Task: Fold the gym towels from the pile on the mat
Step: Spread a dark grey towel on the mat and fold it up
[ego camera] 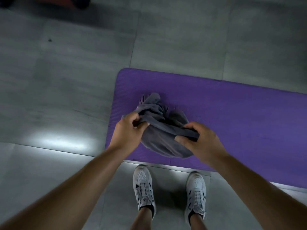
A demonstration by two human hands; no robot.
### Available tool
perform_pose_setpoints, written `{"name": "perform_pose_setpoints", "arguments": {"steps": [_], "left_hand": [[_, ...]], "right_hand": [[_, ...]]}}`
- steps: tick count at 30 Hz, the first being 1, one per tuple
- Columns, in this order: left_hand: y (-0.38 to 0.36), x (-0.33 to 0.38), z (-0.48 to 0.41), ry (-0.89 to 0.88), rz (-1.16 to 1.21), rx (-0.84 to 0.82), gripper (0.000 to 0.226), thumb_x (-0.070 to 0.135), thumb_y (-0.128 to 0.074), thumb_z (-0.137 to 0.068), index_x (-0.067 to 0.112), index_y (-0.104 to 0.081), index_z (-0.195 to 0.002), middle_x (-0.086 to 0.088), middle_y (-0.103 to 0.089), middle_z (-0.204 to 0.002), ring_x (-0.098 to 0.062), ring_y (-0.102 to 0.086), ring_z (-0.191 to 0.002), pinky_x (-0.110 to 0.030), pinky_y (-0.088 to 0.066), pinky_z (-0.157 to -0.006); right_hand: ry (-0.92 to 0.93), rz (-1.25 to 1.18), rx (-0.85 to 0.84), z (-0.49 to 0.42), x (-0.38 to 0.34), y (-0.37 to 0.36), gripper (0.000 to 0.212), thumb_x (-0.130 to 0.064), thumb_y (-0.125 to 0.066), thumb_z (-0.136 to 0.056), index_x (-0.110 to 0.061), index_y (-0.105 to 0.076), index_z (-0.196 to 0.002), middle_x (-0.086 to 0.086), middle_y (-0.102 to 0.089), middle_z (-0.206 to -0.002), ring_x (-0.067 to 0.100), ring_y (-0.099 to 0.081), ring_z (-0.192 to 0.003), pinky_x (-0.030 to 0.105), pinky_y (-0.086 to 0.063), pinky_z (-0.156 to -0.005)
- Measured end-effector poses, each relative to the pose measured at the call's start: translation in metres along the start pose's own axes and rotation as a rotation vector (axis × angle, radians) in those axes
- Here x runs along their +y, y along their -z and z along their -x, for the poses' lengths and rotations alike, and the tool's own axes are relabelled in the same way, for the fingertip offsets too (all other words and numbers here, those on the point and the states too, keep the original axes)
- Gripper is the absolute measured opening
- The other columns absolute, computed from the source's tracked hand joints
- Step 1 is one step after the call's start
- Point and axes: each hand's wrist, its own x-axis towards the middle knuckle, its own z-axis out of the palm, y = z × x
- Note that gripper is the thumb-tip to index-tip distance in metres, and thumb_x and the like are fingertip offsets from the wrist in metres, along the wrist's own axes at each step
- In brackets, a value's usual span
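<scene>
Over the 9 o'clock end of the purple mat (pixel 240 117), near dead centre of view: grey towel (pixel 163 140), bunched and twisted, upper edge drawn into a taut band between both hands, lower folds sagging toward 6 o'clock. Clear of the mat or brushing it: cannot tell. More grey cloth (pixel 150 101) heaped just beyond, at 11 o'clock of the band; same towel or rest of the pile, cannot tell.

Left hand (pixel 126 131) at 9 o'clock of the towel, fingers curled tight, pinching the band's end. Right hand (pixel 199 141) at 3 o'clock, thumb pressed to the cloth, fingers wrapped over the other end. Both closed on cloth.

Judged step: opening out one towel, hunting for an edge and corners; no fold made yet, no finished stack seen.

Next move likely calls for sliding hands apart along the hem to the corners, shaking the twist out, then laying flat on bare mat toward 3 o'clock.

Outward: grey shoes (pixel 143 185) at 6 o'clock, on grey floor tiles (pixel 66 83) just off the mat's near edge. Dark reddish shape (pixel 49 0) at 11 o'clock, far, blurred.
</scene>
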Motion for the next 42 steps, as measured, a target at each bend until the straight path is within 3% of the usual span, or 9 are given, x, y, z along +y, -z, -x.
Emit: {"name": "perform_pose_setpoints", "arguments": {"steps": [7,10,14,18,21,27,30,36,42], "left_hand": [[0.019,0.102,0.046,-0.109,0.125,-0.096,0.039,0.040,-0.076,-0.087,0.019,-0.048,-0.069,0.016,-0.048,-0.054,-0.005,-0.041,-0.051,-0.016,-0.034,-0.049],[0.017,0.143,0.064,-0.165,0.104,-0.180,0.032,0.044,-0.073,-0.088,0.017,-0.059,-0.078,0.008,-0.060,-0.066,-0.006,-0.054,-0.060,-0.022,-0.043,-0.056],[-0.002,0.196,0.082,-0.235,0.144,-0.317,0.020,0.029,-0.080,-0.084,0.017,-0.065,-0.080,0.015,-0.064,-0.065,0.002,-0.056,-0.059,-0.014,-0.043,-0.057],[-0.052,0.249,0.095,-0.309,0.129,-0.378,0.030,0.039,-0.081,-0.077,0.012,-0.071,-0.086,0.008,-0.073,-0.078,-0.010,-0.069,-0.076,-0.033,-0.055,-0.072],[-0.110,0.288,0.103,-0.319,0.154,-0.327,0.033,0.040,-0.076,-0.087,0.010,-0.066,-0.078,0.006,-0.066,-0.067,-0.007,-0.056,-0.062,-0.035,-0.048,-0.063],[-0.268,0.364,0.131,-0.249,0.093,-0.172,0.043,0.045,-0.069,-0.092,0.007,-0.061,-0.074,-0.003,-0.061,-0.066,-0.007,-0.048,-0.059,-0.030,-0.041,-0.059],[-0.348,0.391,0.150,-0.179,0.116,-0.100,0.043,0.044,-0.070,-0.092,0.005,-0.062,-0.075,0.005,-0.063,-0.065,-0.004,-0.052,-0.058,-0.018,-0.041,-0.056],[-0.486,0.414,0.160,-0.172,0.095,-0.100,0.036,0.042,-0.070,-0.092,0.011,-0.064,-0.075,0.003,-0.069,-0.075,-0.005,-0.061,-0.068,-0.018,-0.044,-0.061],[-0.596,0.357,0.125,-0.153,-0.019,-0.178,0.036,0.046,-0.071,-0.089,0.013,-0.064,-0.076,0.003,-0.072,-0.087,-0.015,-0.067,-0.084,-0.041,-0.055,-0.079]], "right_hand": [[-0.013,0.038,0.217,0.065,-0.038,0.076,0.030,-0.053,-0.065,-0.088,-0.023,-0.065,-0.082,-0.007,-0.066,-0.081,0.008,-0.061,-0.076,0.027,-0.048,-0.062],[0.027,0.085,0.300,0.092,-0.039,0.108,0.025,-0.046,-0.068,-0.089,-0.023,-0.064,-0.078,-0.008,-0.064,-0.082,0.008,-0.059,-0.077,0.024,-0.046,-0.064],[0.029,0.123,0.377,0.120,-0.028,0.159,0.022,-0.039,-0.072,-0.088,-0.021,-0.065,-0.078,-0.010,-0.063,-0.082,0.005,-0.057,-0.079,0.020,-0.045,-0.063],[0.010,0.121,0.430,0.146,0.006,0.232,0.023,-0.038,-0.071,-0.089,-0.022,-0.063,-0.076,-0.010,-0.063,-0.080,0.005,-0.057,-0.076,0.018,-0.044,-0.060],[0.024,0.099,0.465,0.158,0.048,0.289,0.023,-0.038,-0.071,-0.089,-0.022,-0.063,-0.076,-0.010,-0.063,-0.080,0.002,-0.057,-0.079,0.009,-0.039,-0.056],[0.094,0.069,0.498,0.158,0.173,0.405,0.028,-0.037,-0.070,-0.091,-0.017,-0.061,-0.073,-0.005,-0.061,-0.080,0.007,-0.057,-0.075,0.010,-0.040,-0.055],[0.129,0.121,0.464,0.159,0.238,0.455,0.027,-0.037,-0.069,-0.090,-0.019,-0.059,-0.073,-0.005,-0.059,-0.082,0.006,-0.055,-0.072,0.008,-0.035,-0.054],[0.120,0.210,0.494,0.155,0.362,0.515,0.022,-0.036,-0.069,-0.090,-0.022,-0.056,-0.078,-0.006,-0.052,-0.088,0.015,-0.051,-0.080,0.015,-0.033,-0.059],[0.037,0.241,0.480,0.107,0.490,0.499,0.021,-0.032,-0.073,-0.088,-0.012,-0.066,-0.086,-0.001,-0.055,-0.094,0.023,-0.056,-0.090,0.027,-0.038,-0.068]]}}
